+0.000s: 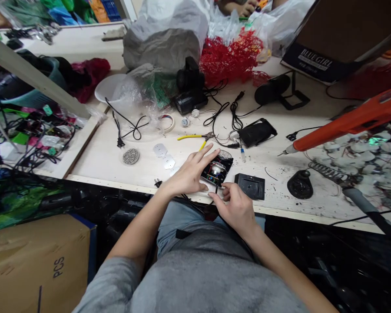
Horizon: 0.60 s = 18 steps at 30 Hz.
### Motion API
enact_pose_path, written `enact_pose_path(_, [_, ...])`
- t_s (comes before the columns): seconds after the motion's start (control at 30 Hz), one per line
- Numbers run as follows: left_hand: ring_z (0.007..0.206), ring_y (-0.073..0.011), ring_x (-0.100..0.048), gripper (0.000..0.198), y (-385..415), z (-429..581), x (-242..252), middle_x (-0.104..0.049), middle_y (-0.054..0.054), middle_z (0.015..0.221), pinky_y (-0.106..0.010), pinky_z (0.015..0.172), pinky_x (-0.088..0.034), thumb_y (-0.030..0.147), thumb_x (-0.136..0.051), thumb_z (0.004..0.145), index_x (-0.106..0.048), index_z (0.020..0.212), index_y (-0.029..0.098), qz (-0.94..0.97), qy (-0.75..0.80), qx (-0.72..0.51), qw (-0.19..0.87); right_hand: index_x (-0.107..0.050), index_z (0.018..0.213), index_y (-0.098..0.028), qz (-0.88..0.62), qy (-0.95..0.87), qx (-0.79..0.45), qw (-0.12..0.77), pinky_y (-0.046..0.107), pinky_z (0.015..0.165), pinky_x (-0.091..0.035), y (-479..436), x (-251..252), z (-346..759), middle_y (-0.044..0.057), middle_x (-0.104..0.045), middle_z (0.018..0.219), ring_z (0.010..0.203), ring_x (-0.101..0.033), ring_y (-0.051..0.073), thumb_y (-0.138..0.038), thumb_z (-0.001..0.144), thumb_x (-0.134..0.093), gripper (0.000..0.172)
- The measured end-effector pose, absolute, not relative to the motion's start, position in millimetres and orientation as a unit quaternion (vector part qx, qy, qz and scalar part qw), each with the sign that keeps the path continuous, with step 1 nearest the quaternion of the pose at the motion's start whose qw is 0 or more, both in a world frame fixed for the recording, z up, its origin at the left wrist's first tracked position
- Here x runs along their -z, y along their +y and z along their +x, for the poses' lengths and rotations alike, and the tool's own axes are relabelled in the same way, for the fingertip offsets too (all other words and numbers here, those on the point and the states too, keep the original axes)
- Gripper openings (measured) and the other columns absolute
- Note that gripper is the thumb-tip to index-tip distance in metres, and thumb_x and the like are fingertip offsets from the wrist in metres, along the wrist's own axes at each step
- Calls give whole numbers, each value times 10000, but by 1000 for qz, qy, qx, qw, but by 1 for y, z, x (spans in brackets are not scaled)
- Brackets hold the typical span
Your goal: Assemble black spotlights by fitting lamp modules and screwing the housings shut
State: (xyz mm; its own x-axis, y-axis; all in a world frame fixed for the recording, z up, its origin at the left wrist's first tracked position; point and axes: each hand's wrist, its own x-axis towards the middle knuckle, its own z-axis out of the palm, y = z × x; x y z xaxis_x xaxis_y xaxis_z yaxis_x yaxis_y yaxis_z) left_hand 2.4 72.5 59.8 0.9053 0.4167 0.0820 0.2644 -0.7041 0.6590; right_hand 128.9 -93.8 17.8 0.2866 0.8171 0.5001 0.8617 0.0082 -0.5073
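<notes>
An opened black housing (227,170) with a round metal part, coloured wires and a small board inside lies near the table's front edge. My left hand (192,174) rests at its left side, fingers stretched out and spread over its upper left corner. At the lower edge, my right hand (236,204) has thumb and fingers closed around a short black cable (217,188) that leads out of the housing. A square black cover (251,187) lies just to the right. Yellow-handled pliers (192,137) lie behind my left hand.
An orange electric screwdriver (345,119) hangs in from the right. A soldering iron (361,202) lies by its coiled holder (329,171). Left stand a dish of small screws (130,156) and flat metal plates (168,162). Black lamp-like housings (190,102) and cables lie behind.
</notes>
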Motion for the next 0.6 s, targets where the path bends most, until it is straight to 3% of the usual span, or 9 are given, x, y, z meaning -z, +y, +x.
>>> enact_pose_path(0.13, [1575, -387, -181, 1222, 106, 22, -61, -223, -160, 1689, -626, 1225, -249, 222, -888, 581, -234, 1611, 286, 925, 102, -52, 361, -553, 1015, -183, -723, -573, 15, 386, 280, 540, -516, -92, -11, 123, 27, -653, 741, 563, -624, 156, -351, 998, -569, 169])
enact_pose_path(0.23, [1531, -385, -292, 1241, 114, 30, -59, -324, -165, 1649, -607, 1216, -271, 225, -884, 560, -230, 1614, 261, 925, 86, -33, 368, -548, 999, -188, -726, -563, 12, 395, 270, 528, -516, -91, -8, 121, 15, -647, 731, 560, -622, 149, -280, 1001, -542, 93])
enact_pose_path(0.4, [1382, -358, -464, 1171, 106, 25, -57, -470, -126, 1537, -574, 1165, -358, 250, -848, 604, -247, 1608, 287, 924, 136, -46, 354, -584, 982, -198, -723, -565, 14, 396, 284, 560, -516, -93, -9, 122, 25, -656, 762, 594, -617, 156, -239, 1003, -528, 72])
enact_pose_path(0.6, [1439, -350, -416, 1042, 92, 15, -56, -435, -102, 1570, -555, 1177, -366, 225, -785, 670, -295, 1587, 299, 913, 160, -84, 365, -623, 891, -208, -712, -587, 43, 383, 278, 593, -486, -92, -16, 127, 20, -611, 725, 629, -596, 153, -157, 997, -527, 151])
